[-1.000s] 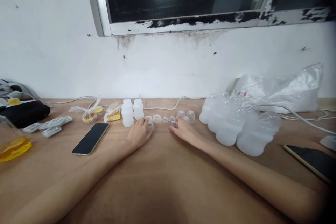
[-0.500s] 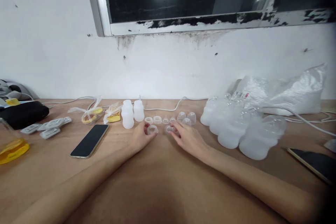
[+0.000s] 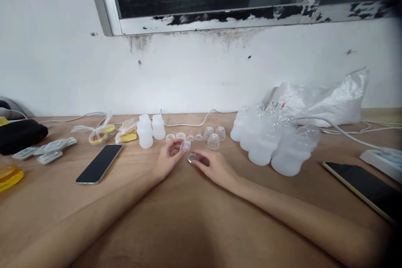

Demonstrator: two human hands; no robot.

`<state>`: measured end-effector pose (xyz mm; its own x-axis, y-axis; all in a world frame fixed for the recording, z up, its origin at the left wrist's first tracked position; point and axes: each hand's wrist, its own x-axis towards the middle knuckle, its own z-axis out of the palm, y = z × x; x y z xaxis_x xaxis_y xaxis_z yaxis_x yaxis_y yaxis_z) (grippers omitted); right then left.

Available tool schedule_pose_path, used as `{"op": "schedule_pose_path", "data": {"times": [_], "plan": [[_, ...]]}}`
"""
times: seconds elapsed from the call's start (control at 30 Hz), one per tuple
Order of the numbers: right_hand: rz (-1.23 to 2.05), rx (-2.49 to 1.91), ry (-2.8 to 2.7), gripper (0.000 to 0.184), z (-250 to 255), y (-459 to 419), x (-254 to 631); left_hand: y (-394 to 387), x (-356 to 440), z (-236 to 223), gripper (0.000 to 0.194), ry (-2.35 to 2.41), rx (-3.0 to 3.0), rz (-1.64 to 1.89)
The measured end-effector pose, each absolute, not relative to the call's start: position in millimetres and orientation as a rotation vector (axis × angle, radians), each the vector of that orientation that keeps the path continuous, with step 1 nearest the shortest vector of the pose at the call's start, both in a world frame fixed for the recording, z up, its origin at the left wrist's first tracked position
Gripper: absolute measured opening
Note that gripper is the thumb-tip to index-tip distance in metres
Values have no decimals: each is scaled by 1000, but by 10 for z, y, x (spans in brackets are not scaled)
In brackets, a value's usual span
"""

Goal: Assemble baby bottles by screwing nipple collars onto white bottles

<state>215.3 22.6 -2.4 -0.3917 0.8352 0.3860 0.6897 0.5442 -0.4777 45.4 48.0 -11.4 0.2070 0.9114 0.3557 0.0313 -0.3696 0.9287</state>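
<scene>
Between finger and thumb, my left hand point(image 3: 166, 160) grips a whitish screw ring point(image 3: 185, 145) for a baby bottle, tilted up off the table. My right hand point(image 3: 217, 170) pinches a see-through bottle nipple point(image 3: 192, 158) just right of and below the ring; the two parts are close together. Behind my hands lie two more rings point(image 3: 170, 138) and two nipples point(image 3: 190, 136). Three transparent dome caps point(image 3: 214, 141) stand to their right. Two white bottle bodies point(image 3: 145, 131) stand left of the rings.
Several capped bottles point(image 3: 263, 144) crowd the right, before a silvery plastic bag point(image 3: 337, 99). Phones lie at left point(image 3: 99, 164) and right point(image 3: 361, 186), near a white power strip point(image 3: 381, 162). Bagged snacks point(image 3: 127, 132), small packets point(image 3: 52, 150) and a black pouch point(image 3: 21, 136) lie left.
Both hands have lifted their parts off the table and drawn them together. The ring has tipped up in my left hand. The camera view has shifted slightly.
</scene>
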Motion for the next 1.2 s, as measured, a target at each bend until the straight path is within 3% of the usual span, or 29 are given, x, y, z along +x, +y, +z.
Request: {"op": "schedule_pose_path", "data": {"times": [0.33,0.53,0.7,0.83,1.0,1.2], "plan": [[142,-1144,-2065,25,75,247,2159,423,489,-161,36,732,1773,1244],[-15,-875,-2305,39,41,209,2149,441,464,-203,35,702,1995,1199],[38,-890,-2360,49,110,193,2180,457,420,-191,33,843,2226,1252],[89,-871,-2339,45,166,172,2169,463,427,-202,32,787,2190,1270],[300,-996,-1994,25,127,218,2129,445,444,-200,38,728,2040,1274],[1078,-1010,-1776,28,103,285,2082,384,456,-127,35,665,2156,1307]]}}
